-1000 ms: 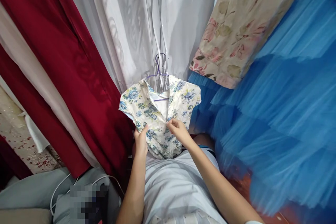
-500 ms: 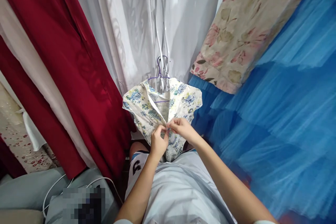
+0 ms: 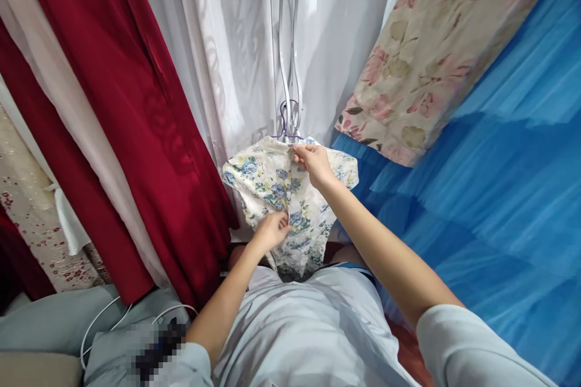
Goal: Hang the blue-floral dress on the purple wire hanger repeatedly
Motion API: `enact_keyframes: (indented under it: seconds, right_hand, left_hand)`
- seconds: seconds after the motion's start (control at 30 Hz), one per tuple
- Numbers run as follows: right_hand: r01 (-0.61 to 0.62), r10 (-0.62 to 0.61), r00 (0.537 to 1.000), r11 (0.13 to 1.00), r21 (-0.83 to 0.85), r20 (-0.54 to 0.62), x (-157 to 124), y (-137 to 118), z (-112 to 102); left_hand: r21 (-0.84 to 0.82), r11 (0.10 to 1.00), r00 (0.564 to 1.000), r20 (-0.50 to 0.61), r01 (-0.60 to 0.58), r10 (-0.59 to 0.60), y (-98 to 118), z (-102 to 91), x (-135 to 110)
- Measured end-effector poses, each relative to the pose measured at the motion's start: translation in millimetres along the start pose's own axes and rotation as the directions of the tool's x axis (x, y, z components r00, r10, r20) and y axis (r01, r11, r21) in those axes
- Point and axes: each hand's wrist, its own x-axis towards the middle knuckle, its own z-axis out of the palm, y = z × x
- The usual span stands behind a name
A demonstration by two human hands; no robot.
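A white dress with blue and yellow-green flowers (image 3: 267,178) hangs on a purple hanger (image 3: 284,127) in front of me. Its middle seam is closed up to the neckline. At the top of that seam my right hand (image 3: 313,163) is closed in a pinch on the zipper, whose pull is hidden by the fingers. Lower down, my left hand (image 3: 272,230) grips the dress fabric beside the seam, fingers closed. The lower part of the dress hangs down near my lap.
White straps (image 3: 295,42) run up from the hanger before a white curtain (image 3: 245,30). Dark red cloth (image 3: 149,127) hangs at left. A pink-flowered garment (image 3: 403,78) and blue tulle (image 3: 476,193) hang at right. A grey seat (image 3: 49,323) with a white cable (image 3: 93,326) is at lower left.
My right hand has moved up from mid-dress to the neckline, and the open V of the seam has closed. My left hand has stayed low on the dress.
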Motion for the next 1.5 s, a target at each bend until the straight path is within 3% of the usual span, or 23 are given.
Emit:
enact_keyframes:
  seconds: [0.1,0.17,0.27,0.4,0.47,0.53,0.63,0.7,0.77,0.83,0.9,0.97,1.13,1.27,1.4,1.5]
  right_hand:
    - [0.081,-0.082,0.997,0.995,-0.063,0.0,-11.2,-1.0,-1.9]
    - [0.12,-0.119,0.993,0.987,-0.109,0.018,-17.2,-3.7,-3.6]
    - [0.165,-0.161,0.986,0.968,-0.189,0.037,-20.3,-7.7,-5.4]
    - [0.167,-0.173,0.985,0.951,-0.259,-0.001,-16.8,-0.5,-6.1]
    - [0.152,-0.168,0.985,0.95,-0.272,-0.038,-18.7,10.8,-7.6]
    - [0.13,-0.148,0.988,0.949,-0.288,-0.042,-26.5,24.9,-11.1]
    - [0.087,-0.089,0.996,0.952,-0.293,0.007,-47.0,44.0,-20.2]
    - [0.06,-0.048,0.998,0.957,-0.284,0.048,-61.3,51.7,-25.7]
    - [0.038,-0.014,0.996,0.962,-0.269,0.09,-72.4,55.8,-26.6]
    - [0.022,0.013,0.991,0.967,-0.254,0.135,-79.2,58.6,-22.2]
    - [0.015,0.029,0.984,0.97,-0.243,0.175,-82.6,62.8,-15.9]
    - [0.009,0.038,0.98,0.971,-0.239,0.194,-84.5,69.4,-13.9]
    - [-0.031,0.086,0.976,0.964,-0.264,0.199,-93.8,89.0,-43.4]
    - [-0.033,0.131,0.93,0.96,-0.278,0.343,-107.7,84.0,-66.8]
    - [0.009,0.095,0.882,0.976,-0.218,0.462,-122.4,59.8,-55.6]
    - [-0.172,0.163,0.855,0.985,-0.026,0.493,-132.3,43.0,-41.1]
  left_hand:
    - [-0.047,0.996,0.987,-0.146,-0.071,0.064,22.5,-33.5,38.9]
    - [-0.039,0.977,0.918,-0.353,-0.207,0.181,42.2,-58.8,67.9]
    - [0.04,0.939,0.894,-0.293,-0.342,0.338,66.8,-86.4,105.4]
    - [0.154,0.896,0.878,-0.188,-0.416,0.44,87.0,-90.1,131.8]
    - [0.18,0.882,0.851,-0.237,-0.435,0.468,94.2,-86.2,137.5]
    - [0.162,0.887,0.814,-0.352,-0.433,0.462,96.1,-89.5,142.9]
    - [0.07,0.93,0.753,-0.566,-0.362,0.335,78.4,-118.2,153.4]
    - [-0.081,0.962,0.732,-0.666,-0.261,0.142,50.9,-147.2,157.5]
    - [-0.366,0.923,0.693,-0.696,-0.12,-0.186,16.7,-171.6,153.9]
    - [-0.464,0.885,0.659,-0.679,-0.043,-0.323,-15.8,-181.6,141.3]
    - [-0.519,0.854,0.662,-0.632,0.024,-0.403,-40.4,-174.9,122.4]
    - [-0.558,0.824,0.7,-0.551,0.096,-0.454,-55.5,-156.3,101.8]
    - [-0.578,0.782,0.876,-0.224,0.233,-0.427,-54.8,-102.6,66.7]
    - [-0.615,0.767,0.965,-0.031,0.186,-0.259,-16.1,-74.8,59.5]
    - [-0.63,0.772,0.997,0.042,0.082,-0.071,41.6,-52.5,53.1]
    - [-0.529,0.846,0.99,0.074,-0.064,0.121,74.5,-37.7,46.4]
